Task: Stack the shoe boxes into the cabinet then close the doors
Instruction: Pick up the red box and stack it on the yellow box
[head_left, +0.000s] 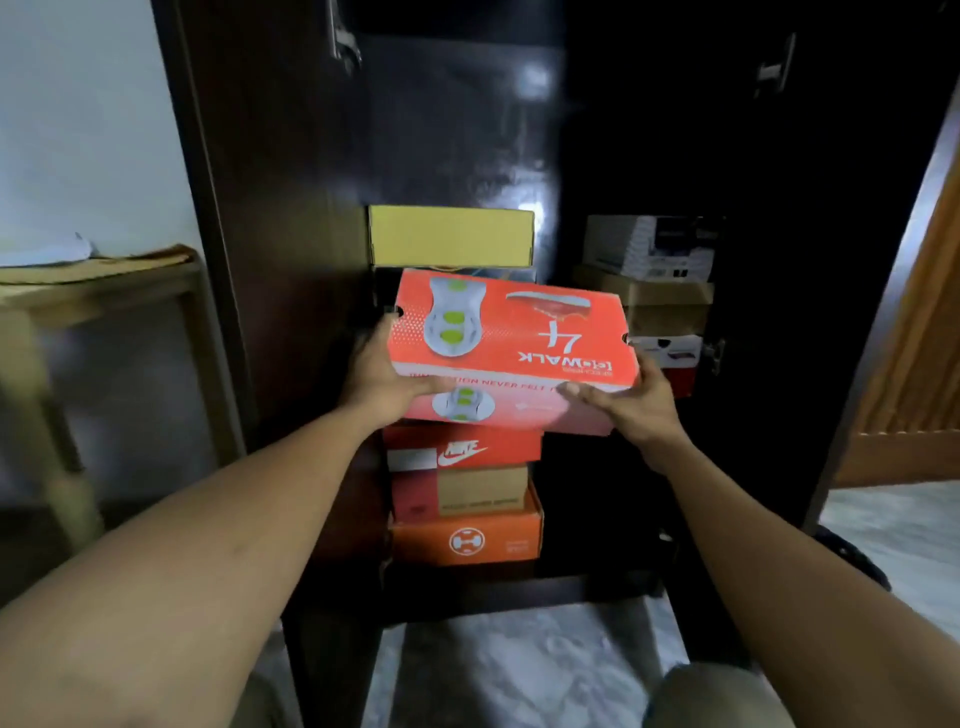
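Both hands hold a red-orange shoe box (514, 338) roughly level in front of the dark cabinet (467, 130). The "WALK 4" print on its lid reads upside down from the camera. The left hand (384, 374) grips the box's left end with the thumb laid along the near side. The right hand (628, 405) grips the near right corner, thumb on the near side, while its other fingers curl out of sight beneath. The box is at the left-hand stack, directly over a red Nike box (462, 449); whether it rests on that box or hangs just clear of it cannot be told. Under the Nike box lie a brown-and-red box (478, 491) and, lowest, an orange box (467, 540) with a round white logo. A yellow box (452, 236) stands behind and above the held one. To the right is a second stack, dim, with a white-and-grey box (649, 247) on a brown box (660, 304) and more boxes below. The left door (270, 208) and right door (810, 208) stand open. A wooden surface (98, 291) stands at the far left, on a pale marbled floor (519, 665).
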